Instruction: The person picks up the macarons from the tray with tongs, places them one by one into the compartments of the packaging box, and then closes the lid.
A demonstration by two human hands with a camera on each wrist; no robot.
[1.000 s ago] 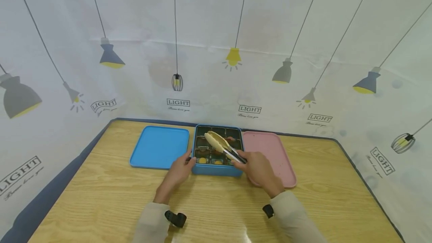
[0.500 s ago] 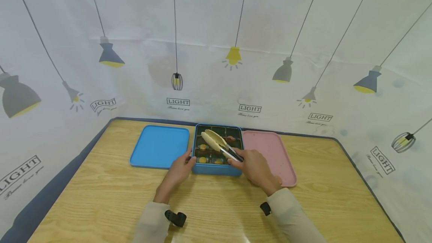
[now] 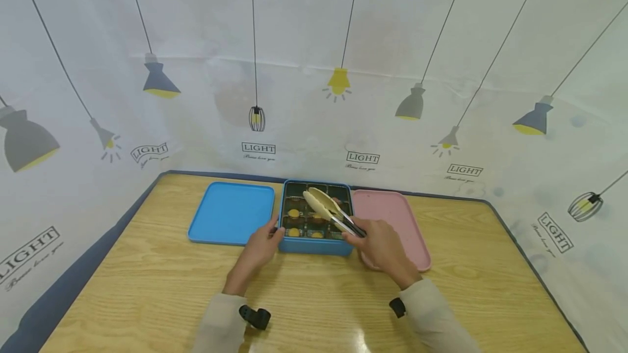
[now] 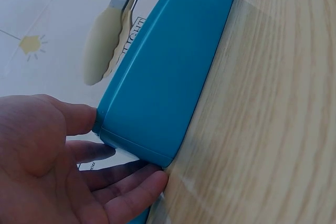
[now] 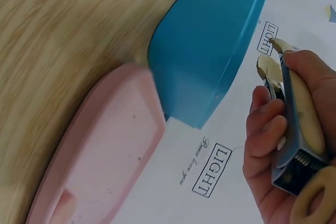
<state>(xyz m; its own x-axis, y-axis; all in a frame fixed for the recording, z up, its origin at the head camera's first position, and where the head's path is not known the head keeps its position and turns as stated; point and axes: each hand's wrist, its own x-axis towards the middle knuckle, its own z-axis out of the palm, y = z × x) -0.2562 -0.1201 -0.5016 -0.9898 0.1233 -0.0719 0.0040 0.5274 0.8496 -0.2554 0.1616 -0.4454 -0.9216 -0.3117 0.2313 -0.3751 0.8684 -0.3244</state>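
In the head view a blue lidless box stands at the table's back, its dark inside divided into several compartments. Small round yellow pieces lie in the near and middle ones; a reddish bit shows farther back on the right. My left hand holds the box's near left corner, thumb at the rim and fingers along the side wall. In my right hand are tongs with cream scalloped tips and metal arms. The tips hover over the box, spread apart, and nothing shows between them.
A blue lid-like tray lies left of the box. On the right a pink tray lies partly under my right forearm. The wooden table ends at a white wall covering printed with lamps.
The tongs have shifted a little left and then back right over the box. Yellow pieces in the middle row now show more plainly. My left hand stays on the box.
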